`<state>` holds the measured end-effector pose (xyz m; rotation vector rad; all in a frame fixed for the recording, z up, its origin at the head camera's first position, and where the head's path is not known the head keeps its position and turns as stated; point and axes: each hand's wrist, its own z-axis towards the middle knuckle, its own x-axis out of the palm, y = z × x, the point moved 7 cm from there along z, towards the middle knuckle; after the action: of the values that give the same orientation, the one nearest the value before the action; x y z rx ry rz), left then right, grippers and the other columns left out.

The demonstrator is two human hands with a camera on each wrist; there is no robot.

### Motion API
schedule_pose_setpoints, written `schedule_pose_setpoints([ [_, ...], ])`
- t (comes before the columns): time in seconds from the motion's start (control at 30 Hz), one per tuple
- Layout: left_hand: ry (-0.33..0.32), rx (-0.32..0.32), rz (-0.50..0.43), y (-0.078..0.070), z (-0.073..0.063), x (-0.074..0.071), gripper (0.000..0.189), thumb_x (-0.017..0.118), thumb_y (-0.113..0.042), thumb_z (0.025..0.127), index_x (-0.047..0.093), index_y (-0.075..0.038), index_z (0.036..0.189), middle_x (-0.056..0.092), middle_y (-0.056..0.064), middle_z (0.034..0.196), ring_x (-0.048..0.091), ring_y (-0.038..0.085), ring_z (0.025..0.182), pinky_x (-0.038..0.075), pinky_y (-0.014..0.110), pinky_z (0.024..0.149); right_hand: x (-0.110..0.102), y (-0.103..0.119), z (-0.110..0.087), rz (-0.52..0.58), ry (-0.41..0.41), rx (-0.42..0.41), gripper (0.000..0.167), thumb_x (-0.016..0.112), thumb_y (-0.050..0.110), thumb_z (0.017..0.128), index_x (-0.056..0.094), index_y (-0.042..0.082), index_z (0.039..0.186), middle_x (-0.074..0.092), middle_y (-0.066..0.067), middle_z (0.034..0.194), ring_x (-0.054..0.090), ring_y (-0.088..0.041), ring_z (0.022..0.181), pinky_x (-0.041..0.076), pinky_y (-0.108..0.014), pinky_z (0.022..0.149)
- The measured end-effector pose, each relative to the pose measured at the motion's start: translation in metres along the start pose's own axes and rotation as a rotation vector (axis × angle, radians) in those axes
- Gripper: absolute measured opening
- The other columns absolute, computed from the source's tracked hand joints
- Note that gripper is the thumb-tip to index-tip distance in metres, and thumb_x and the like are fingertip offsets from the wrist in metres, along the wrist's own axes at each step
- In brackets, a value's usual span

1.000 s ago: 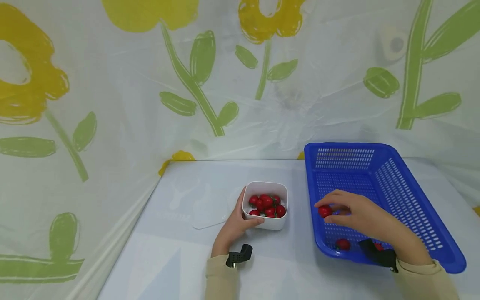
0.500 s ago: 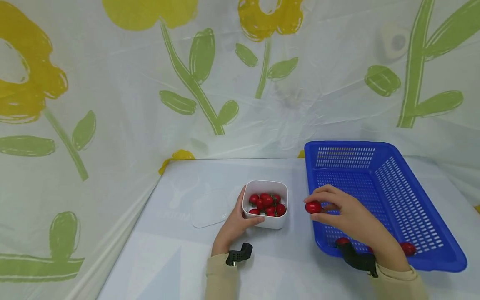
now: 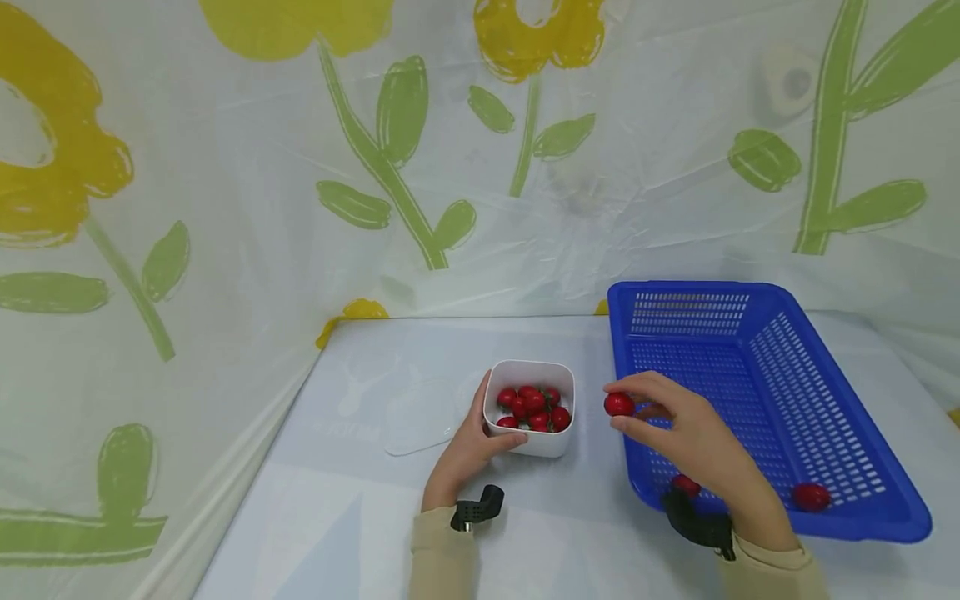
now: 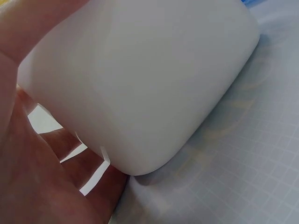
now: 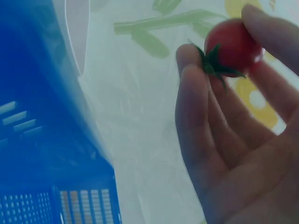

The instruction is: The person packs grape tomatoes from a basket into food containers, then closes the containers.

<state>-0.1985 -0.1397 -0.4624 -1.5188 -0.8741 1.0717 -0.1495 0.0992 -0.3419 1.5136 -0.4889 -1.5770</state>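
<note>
My left hand (image 3: 468,446) grips a white square container (image 3: 546,446) by its left side, thumb over the front rim. Several cherry tomatoes (image 3: 533,402) lie inside it. In the left wrist view the smooth white wall of the container (image 4: 154,79) fills most of the picture. My right hand (image 3: 693,433) pinches a single cherry tomato (image 3: 618,404) between thumb and fingertips, above the left rim of the blue basket (image 3: 847,367). The right wrist view shows green sepals on this tomato (image 5: 233,46). Two more tomatoes show in the basket, one at the right front (image 3: 812,497).
A clear flat lid (image 3: 420,429) lies on the white table (image 3: 337,517) to the left of the container. Behind the table hangs a pale curtain (image 3: 262,167) printed with yellow flowers. Each wrist wears a black camera mount (image 3: 480,507).
My right hand has moved left with the tomato, from inside the basket to over its left rim. More of the tomato at the basket's right front shows. The left hand stays on the container.
</note>
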Motion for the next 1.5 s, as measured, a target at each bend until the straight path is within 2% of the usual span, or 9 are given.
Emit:
schedule_pose_setpoints([
  [0.23,-0.019,0.027,0.037,0.009,0.004,0.000,0.097,0.075,-0.032,0.070,0.009,-0.043,0.140,0.027,-0.008,0.139,0.027,0.018,0.126,0.028,0.044,0.098,0.008,0.002,0.002,0.011,-0.028,0.047,0.035,0.057,0.039,0.085,0.055,0.028,0.118,0.057,0.011,0.101,0.057,-0.007,0.084,0.049,-0.026,0.069],
  [0.4,-0.014,0.040,-0.005,0.011,0.006,0.000,0.098,0.076,-0.030,0.070,0.009,-0.043,0.140,0.027,-0.007,0.139,0.027,0.016,0.126,0.030,0.041,0.097,0.022,0.010,0.008,0.009,-0.041,-0.023,0.031,0.061,0.031,0.084,0.057,0.026,0.114,0.053,0.013,0.106,0.053,-0.005,0.088,0.049,-0.025,0.070],
  [0.57,-0.020,0.016,0.014,0.013,0.006,-0.001,0.098,0.076,-0.033,0.069,0.008,-0.043,0.140,0.027,-0.007,0.139,0.028,0.017,0.125,0.033,0.041,0.095,0.040,0.022,0.014,-0.033,-0.061,-0.091,0.029,0.065,0.022,0.082,0.059,0.021,0.111,0.051,0.007,0.112,0.050,-0.009,0.095,0.049,-0.024,0.067],
  [0.67,-0.006,0.013,0.004,0.006,0.004,0.000,0.097,0.075,-0.031,0.071,0.008,-0.039,0.142,0.027,-0.003,0.140,0.029,0.021,0.124,0.035,0.041,0.094,0.052,0.025,0.017,-0.030,-0.074,-0.097,0.029,0.065,0.022,0.082,0.060,0.019,0.110,0.050,0.005,0.114,0.049,-0.011,0.099,0.049,-0.024,0.067],
  [0.83,0.024,0.017,-0.013,-0.016,-0.005,0.003,0.095,0.072,-0.022,0.075,0.007,-0.027,0.144,0.024,0.007,0.141,0.028,0.029,0.124,0.037,0.042,0.093,0.068,0.024,0.022,0.017,-0.115,-0.083,0.026,0.065,0.016,0.082,0.062,0.018,0.107,0.047,0.002,0.119,0.049,-0.013,0.099,0.049,-0.024,0.067],
  [0.93,0.030,0.017,-0.010,-0.018,-0.006,0.003,0.094,0.071,-0.022,0.075,0.007,-0.027,0.144,0.024,0.007,0.141,0.029,0.029,0.124,0.038,0.041,0.092,0.075,0.022,0.023,0.008,-0.160,-0.065,0.027,0.065,0.013,0.081,0.062,0.018,0.107,0.046,0.002,0.119,0.050,-0.011,0.095,0.049,-0.023,0.067],
  [1.1,0.024,0.031,-0.033,-0.008,-0.001,0.002,0.096,0.073,-0.023,0.074,0.008,-0.032,0.143,0.024,0.002,0.142,0.029,0.026,0.125,0.036,0.041,0.093,0.082,0.021,0.024,-0.094,-0.219,-0.089,0.032,0.067,0.015,0.080,0.060,0.018,0.111,0.047,0.004,0.117,0.052,-0.007,0.086,0.049,-0.023,0.066],
  [1.3,0.011,0.039,-0.043,0.011,0.007,0.002,0.096,0.074,-0.026,0.072,0.009,-0.041,0.141,0.026,-0.004,0.140,0.032,0.019,0.123,0.037,0.036,0.092,0.091,0.020,0.021,-0.270,-0.263,-0.098,0.034,0.068,0.017,0.079,0.060,0.017,0.112,0.048,0.002,0.115,0.056,-0.011,0.088,0.050,-0.025,0.068],
  [1.5,-0.011,0.039,0.000,0.012,0.007,0.001,0.095,0.074,-0.030,0.071,0.010,-0.041,0.140,0.028,-0.006,0.139,0.032,0.017,0.123,0.036,0.038,0.093,0.096,0.017,0.022,-0.387,-0.309,-0.109,0.034,0.068,0.017,0.078,0.062,0.015,0.111,0.051,-0.001,0.112,0.055,-0.014,0.092,0.050,-0.027,0.071],
])
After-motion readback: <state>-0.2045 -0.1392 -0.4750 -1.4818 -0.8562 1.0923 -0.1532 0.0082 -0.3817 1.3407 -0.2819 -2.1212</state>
